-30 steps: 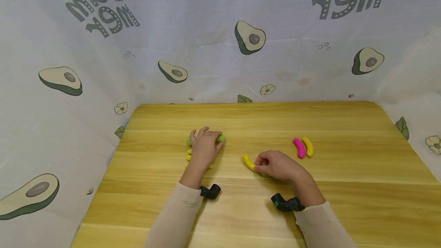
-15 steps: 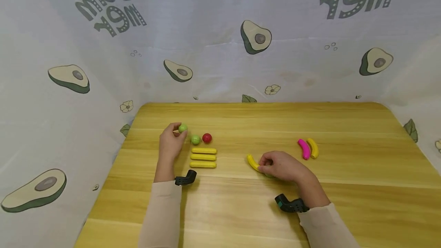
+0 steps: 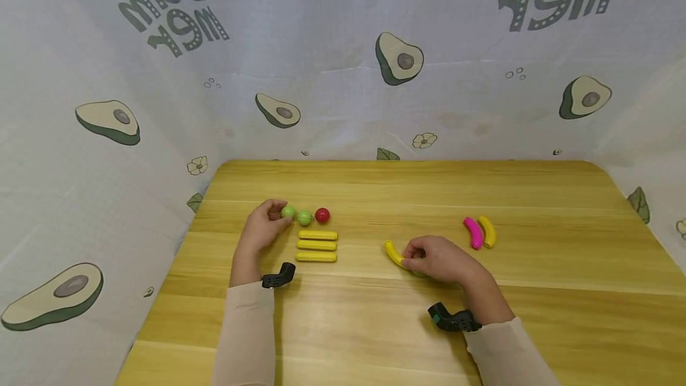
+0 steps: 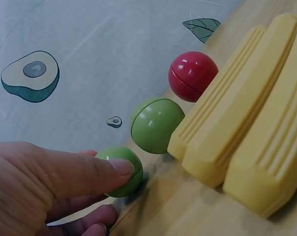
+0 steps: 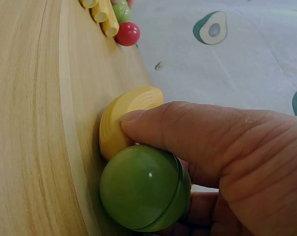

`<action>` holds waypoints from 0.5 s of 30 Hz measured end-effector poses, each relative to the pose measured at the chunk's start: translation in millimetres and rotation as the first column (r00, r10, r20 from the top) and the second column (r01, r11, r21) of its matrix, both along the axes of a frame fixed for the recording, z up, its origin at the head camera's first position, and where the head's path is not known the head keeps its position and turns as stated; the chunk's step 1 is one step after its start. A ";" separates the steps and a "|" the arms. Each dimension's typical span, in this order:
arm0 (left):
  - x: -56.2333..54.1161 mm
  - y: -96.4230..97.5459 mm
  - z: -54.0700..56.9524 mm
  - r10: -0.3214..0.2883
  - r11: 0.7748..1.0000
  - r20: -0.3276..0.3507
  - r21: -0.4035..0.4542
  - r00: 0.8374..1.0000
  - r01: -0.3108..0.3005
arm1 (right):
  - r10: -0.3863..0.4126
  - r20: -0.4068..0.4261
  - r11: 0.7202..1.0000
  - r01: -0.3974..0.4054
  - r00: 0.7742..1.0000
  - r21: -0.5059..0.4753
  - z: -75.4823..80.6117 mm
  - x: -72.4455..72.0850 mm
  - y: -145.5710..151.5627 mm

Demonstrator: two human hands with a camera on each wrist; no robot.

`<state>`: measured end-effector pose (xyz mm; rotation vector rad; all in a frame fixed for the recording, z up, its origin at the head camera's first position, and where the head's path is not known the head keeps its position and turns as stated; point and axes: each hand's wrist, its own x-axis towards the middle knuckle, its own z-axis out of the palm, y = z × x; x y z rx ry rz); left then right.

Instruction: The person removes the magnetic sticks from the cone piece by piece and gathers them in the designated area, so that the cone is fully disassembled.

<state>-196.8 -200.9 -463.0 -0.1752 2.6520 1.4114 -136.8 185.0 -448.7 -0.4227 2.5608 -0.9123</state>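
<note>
My left hand (image 3: 261, 225) pinches a green ball (image 3: 288, 211) between thumb and fingers, low over the wooden table. Beside it, to the right, a second green ball (image 3: 304, 218) and a red ball (image 3: 322, 215) continue the row. Several straight yellow sticks (image 3: 316, 245) lie stacked side by side in front of the balls. Toward the middle, my right hand (image 3: 439, 258) pinches one end of a curved yellow stick (image 3: 393, 253) that lies on the wood. Right under that thumb is another green ball (image 5: 141, 187), mostly hidden by the hand in the head view.
A curved pink stick (image 3: 474, 233) and a curved yellow stick (image 3: 487, 232) lie close together on the right of the table (image 3: 364, 326). Behind the far edge hangs a white curtain (image 3: 332, 94) printed with avocados. Each wrist carries a black camera.
The left hand has moved left from above the balls with a green ball, then lowered it beside the other green one. The right hand keeps its place on the curved yellow stick.
</note>
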 end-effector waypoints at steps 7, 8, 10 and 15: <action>0.1 1.5 0.9 -0.021 1.000 0.023 -0.010 1.000 0.021 | 0.011 -0.010 1.000 -0.011 1.000 -0.011 1.9 2.2 -0.5; 0.2 1.9 1.0 -0.018 1.000 0.026 -0.016 1.000 0.018 | 0.010 -0.009 1.000 -0.010 1.000 -0.012 2.0 2.4 -0.6; 0.2 2.6 1.3 -0.014 1.000 0.027 -0.025 1.000 0.014 | 0.010 -0.008 1.000 -0.010 1.000 -0.014 1.8 2.5 -0.5; 0.4 3.1 1.0 -0.013 0.999 0.020 -0.043 1.000 0.014 | 0.006 0.001 1.000 -0.006 1.000 -0.014 0.7 0.7 0.1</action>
